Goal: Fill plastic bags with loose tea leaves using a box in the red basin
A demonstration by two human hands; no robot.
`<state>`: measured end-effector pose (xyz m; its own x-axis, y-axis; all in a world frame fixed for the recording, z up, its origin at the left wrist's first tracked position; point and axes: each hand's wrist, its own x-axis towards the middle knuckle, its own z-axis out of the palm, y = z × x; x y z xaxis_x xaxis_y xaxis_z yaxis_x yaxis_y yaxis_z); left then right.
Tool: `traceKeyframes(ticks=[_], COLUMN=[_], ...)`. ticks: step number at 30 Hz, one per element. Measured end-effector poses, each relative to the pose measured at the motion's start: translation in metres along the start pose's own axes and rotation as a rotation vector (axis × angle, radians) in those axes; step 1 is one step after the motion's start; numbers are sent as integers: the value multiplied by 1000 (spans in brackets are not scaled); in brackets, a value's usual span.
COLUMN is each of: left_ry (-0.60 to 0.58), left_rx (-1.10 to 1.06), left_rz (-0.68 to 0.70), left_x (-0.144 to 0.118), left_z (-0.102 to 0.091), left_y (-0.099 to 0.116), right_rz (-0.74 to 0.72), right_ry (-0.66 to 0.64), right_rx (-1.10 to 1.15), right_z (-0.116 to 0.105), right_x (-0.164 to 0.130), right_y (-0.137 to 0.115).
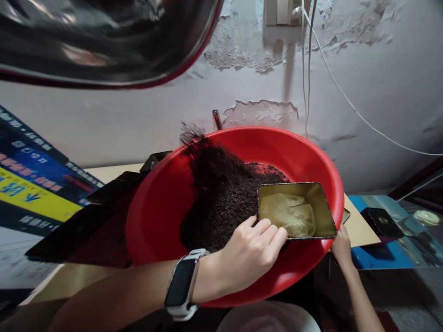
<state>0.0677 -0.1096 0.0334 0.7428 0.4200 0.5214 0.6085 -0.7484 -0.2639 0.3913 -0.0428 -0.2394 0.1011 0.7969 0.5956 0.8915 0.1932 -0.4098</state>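
Observation:
A rectangular tin (292,210) with a gold inside and a crumpled clear plastic liner (289,214) is tilted over the right side of a big red basin (238,288). My left hand (251,251), with a watch on its wrist, has its fingers closed over the tin's near left rim. Dark loose flakes (231,203) like tea leaves lie heaped in the basin, and some are blurred in the air at its far left. My right hand (342,251) is at the basin's right edge, by a metal-edged corner (346,215); its fingertips are hidden.
A dark shiny red-rimmed vessel (104,41) hangs over the upper left. Dark flat containers (114,193) and a printed banner (41,189) are on the left. Cables (332,76) run down the peeling wall (256,87). A blue-topped table (377,251) stands right.

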Motion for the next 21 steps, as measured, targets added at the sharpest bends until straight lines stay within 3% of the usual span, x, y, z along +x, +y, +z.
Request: traceKeyframes(ticks=[8, 12, 17, 21], left_ry=[-35, -92, -213, -291], left_rx=[-8, 37, 12, -89], left_rz=[-7, -81, -292, -355], left_x=[-2, 6, 19, 23], left_z=[7, 26, 67, 91], left_y=[-6, -42, -100, -117], right_rz=[-12, -6, 44, 101], right_ry=[8, 0, 6, 11], right_rx=[-39, -45, -20, 28], right_z=[0, 0, -4, -9], right_x=[-2, -3, -1, 2], right_y=[3, 4, -1, -7])
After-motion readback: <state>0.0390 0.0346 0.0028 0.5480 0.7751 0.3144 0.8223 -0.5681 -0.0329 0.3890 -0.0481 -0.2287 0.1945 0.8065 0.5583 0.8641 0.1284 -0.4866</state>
